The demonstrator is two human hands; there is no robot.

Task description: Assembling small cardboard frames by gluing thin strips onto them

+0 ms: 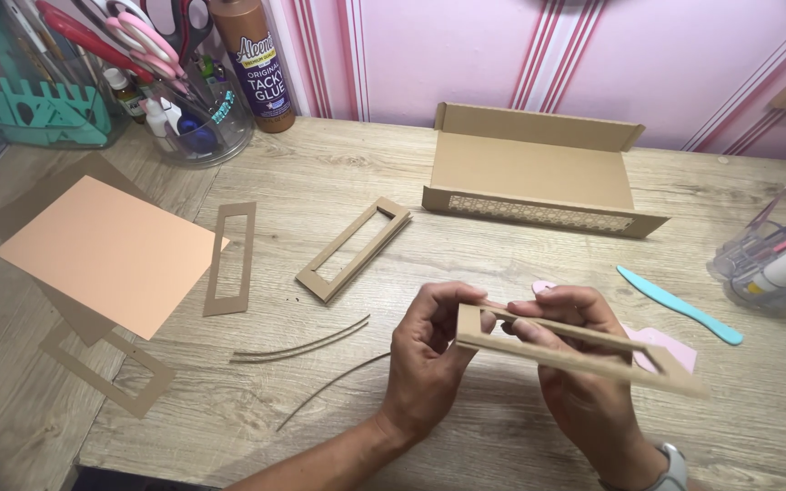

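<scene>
The right hand's (584, 364) palm is turned away and its wrist is cut off by the near edge; the pink paper piece (661, 344) behind it shows only partly; the tools in the clear tub (197, 127) at far left are a tangle, hard to tell apart. The left hand (429, 350) pinches the left end of a cardboard frame (575, 355), thumb and fingers closed narrow on it; the right hand grips the frame's middle, fingers curled through the opening; the frame hangs above the worktop (466, 255), near centre, tilted down to the right; a second cardboard frame (355, 247) lies farther off, left of an open cardboard box (539, 168).
</scene>
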